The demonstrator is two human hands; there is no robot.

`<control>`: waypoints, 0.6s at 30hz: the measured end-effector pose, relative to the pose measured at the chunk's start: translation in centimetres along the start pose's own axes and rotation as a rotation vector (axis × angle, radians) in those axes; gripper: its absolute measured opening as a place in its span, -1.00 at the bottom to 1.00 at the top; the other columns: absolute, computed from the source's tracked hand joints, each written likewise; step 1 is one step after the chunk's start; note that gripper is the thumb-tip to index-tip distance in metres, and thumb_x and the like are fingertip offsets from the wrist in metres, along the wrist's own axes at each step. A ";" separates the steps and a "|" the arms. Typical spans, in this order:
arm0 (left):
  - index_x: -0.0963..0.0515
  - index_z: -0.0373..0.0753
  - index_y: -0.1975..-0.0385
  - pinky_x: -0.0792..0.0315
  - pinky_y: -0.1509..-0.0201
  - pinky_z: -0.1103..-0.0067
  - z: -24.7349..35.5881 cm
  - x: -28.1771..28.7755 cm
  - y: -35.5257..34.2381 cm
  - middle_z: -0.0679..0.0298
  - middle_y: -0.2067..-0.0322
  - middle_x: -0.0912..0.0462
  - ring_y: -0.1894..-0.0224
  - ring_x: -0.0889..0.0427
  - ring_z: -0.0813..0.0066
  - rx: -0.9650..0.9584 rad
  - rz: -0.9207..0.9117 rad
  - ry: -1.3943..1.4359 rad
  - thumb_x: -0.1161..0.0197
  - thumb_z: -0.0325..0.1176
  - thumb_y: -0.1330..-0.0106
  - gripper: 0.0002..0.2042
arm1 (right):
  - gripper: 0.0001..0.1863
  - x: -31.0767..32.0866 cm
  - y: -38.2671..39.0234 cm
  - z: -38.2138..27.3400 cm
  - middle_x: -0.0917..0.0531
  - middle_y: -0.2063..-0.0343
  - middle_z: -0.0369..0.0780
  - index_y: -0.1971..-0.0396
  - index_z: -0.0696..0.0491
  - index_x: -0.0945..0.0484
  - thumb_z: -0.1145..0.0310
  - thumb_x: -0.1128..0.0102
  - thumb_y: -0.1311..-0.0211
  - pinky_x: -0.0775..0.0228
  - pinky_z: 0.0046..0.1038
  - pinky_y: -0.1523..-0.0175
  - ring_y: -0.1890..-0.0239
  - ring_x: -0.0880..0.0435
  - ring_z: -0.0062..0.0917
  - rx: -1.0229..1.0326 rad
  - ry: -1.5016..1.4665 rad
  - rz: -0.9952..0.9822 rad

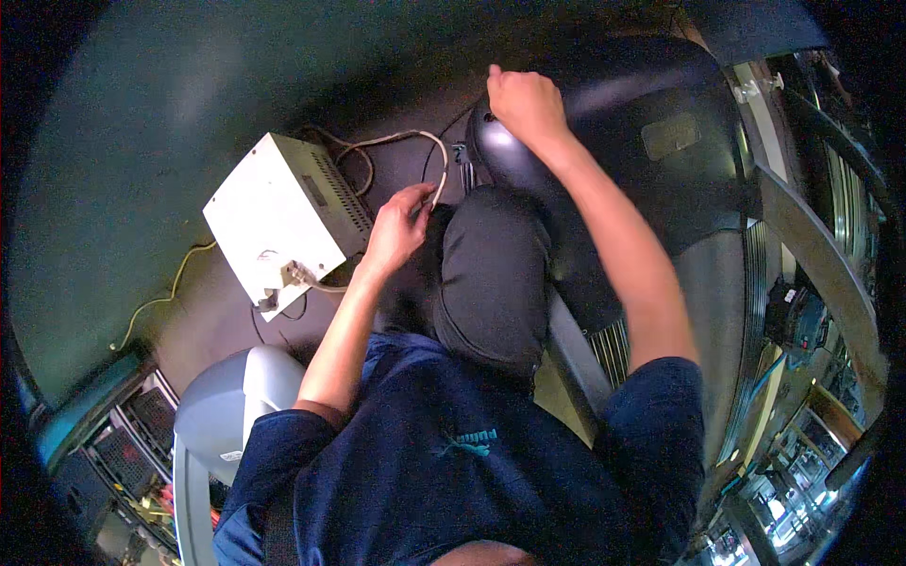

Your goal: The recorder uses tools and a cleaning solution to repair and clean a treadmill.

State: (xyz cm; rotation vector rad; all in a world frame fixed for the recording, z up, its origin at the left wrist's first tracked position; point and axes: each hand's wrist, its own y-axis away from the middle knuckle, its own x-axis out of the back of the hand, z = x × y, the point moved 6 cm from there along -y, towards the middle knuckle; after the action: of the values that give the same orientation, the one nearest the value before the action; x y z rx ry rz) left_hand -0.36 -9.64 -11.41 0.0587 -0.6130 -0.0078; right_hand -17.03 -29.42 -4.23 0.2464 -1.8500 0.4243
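My left hand [401,228] is closed, thumb and fingers pinching a pale cable [444,158] beside my dark-trousered knee. The cable loops away from behind a white metal box [274,208] with slotted vents along its side. My right hand [527,106] is a closed fist up against the rounded end of a glossy black housing [632,123]. What the fist holds, if anything, is hidden. Just below it a small dark hole shows in the housing. A grey plug [300,274] sits in the near face of the box.
A thin yellowish cord [165,300] trails left from the box over the dark surface. At lower left stands a grey rounded casing [222,401]. A curved grey frame bar [821,245] runs down the right side. A metal bracket [465,165] lies between my hands.
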 end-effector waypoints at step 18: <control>-0.76 -0.15 0.23 -0.56 0.19 0.42 6.1 -4.4 -14.6 0.07 0.30 -0.75 0.23 -0.77 0.16 -0.204 0.138 0.233 -0.31 -0.37 -0.26 -0.85 | -0.76 4.4 1.4 -1.0 -0.62 0.29 -0.14 0.29 0.12 -0.58 0.29 -0.29 -0.10 -0.58 -0.25 0.01 0.04 -0.60 -0.25 0.607 -0.094 -0.083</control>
State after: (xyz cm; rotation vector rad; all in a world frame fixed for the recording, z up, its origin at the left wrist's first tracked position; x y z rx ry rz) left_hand -7.31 -24.41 -9.78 -0.1780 -0.3793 0.0692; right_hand -18.02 -27.54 -0.05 0.7607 -1.7520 0.9243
